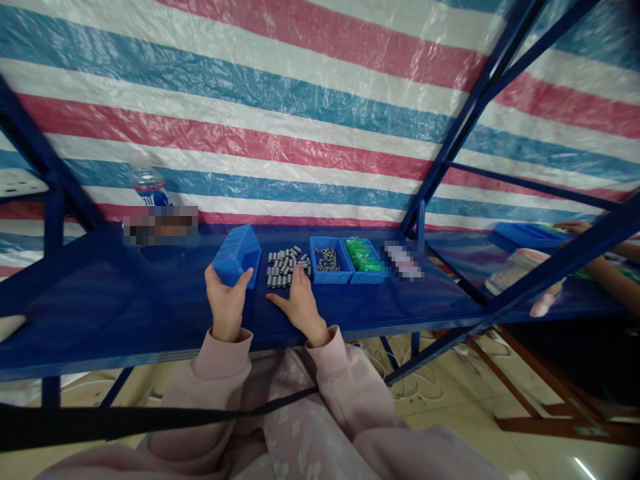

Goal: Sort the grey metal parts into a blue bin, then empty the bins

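Note:
My left hand [227, 303] grips a blue plastic bin [233, 257], tipped on its side with its mouth facing right. Beside that mouth lies a pile of small metal cylinders [286, 263] on the blue table, some lined up in rows. My right hand [303, 307] rests at the pile's near right edge, thumb and fingers spread apart, fingertips touching or just over the cylinders. Right of the pile stands a second blue bin [330, 277] with small metal parts [327, 259]. A third blue bin [367, 277] next to it holds green plastic pieces [361, 255].
A water bottle [150, 187] stands at the back left by a blurred patch. Another blurred item [404, 260] lies right of the bins. Blue frame bars [450, 160] slant up on the right. Beyond them are a white tub [515, 270] and another person's arm [607, 267].

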Demonstrator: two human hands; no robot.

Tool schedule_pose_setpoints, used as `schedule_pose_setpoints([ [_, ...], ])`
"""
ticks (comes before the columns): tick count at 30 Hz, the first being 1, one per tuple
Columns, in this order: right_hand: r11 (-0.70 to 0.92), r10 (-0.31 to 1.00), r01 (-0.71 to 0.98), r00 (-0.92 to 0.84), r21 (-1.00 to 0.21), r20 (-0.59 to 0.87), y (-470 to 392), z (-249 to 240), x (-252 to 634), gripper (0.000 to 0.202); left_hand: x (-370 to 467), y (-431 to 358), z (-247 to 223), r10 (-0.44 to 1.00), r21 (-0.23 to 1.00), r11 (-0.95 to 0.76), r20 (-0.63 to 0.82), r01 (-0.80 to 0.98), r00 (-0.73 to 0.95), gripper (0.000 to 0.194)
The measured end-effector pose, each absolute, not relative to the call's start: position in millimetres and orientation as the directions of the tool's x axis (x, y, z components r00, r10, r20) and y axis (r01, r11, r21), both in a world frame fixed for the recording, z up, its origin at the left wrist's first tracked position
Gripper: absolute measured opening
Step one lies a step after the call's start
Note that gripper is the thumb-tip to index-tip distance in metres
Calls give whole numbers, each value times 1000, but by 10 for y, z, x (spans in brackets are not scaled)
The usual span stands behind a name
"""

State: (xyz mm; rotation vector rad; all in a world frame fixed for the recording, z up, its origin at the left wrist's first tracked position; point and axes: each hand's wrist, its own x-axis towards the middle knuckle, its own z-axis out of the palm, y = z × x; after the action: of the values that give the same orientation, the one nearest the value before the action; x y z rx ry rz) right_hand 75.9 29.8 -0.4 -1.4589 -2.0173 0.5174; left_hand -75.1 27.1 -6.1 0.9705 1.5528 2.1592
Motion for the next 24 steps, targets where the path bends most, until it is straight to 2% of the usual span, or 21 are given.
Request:
schedule_pose_setpoints([
  [3, 321, 946, 715, -220, -621, 236, 295, -6, 759, 97, -772, 282, -64, 576, 912, -406, 308, 62, -758, 84],
  [6, 325, 945, 713, -222, -621, 239, 296, -8, 760, 96, -783, 268, -65, 592, 934, -346, 293, 92, -750, 97],
  [9, 335, 942, 708, -225, -621, 251, 303, -21, 759, 96, -793, 243, -67, 655, 946, -238, 324, 220, -683, 89],
  [12, 345, 937, 702, -222, -623, 269, 311, -41, 756, 97, -791, 199, -28, 666, 894, -142, 404, 425, -628, 77],
  [15, 349, 935, 701, -218, -623, 279, 319, -55, 752, 97, -775, 140, 58, 656, 847, -54, 429, 528, -621, 74],
  [20, 351, 934, 687, -212, -636, 288, 324, -67, 752, 94, -789, 61, 226, 629, 778, 190, 372, 599, -683, 73],
  [24, 387, 920, 640, -216, -663, 328, 277, -73, 795, 89, -843, 37, 289, 692, 711, 338, 257, 617, -675, 71],
])
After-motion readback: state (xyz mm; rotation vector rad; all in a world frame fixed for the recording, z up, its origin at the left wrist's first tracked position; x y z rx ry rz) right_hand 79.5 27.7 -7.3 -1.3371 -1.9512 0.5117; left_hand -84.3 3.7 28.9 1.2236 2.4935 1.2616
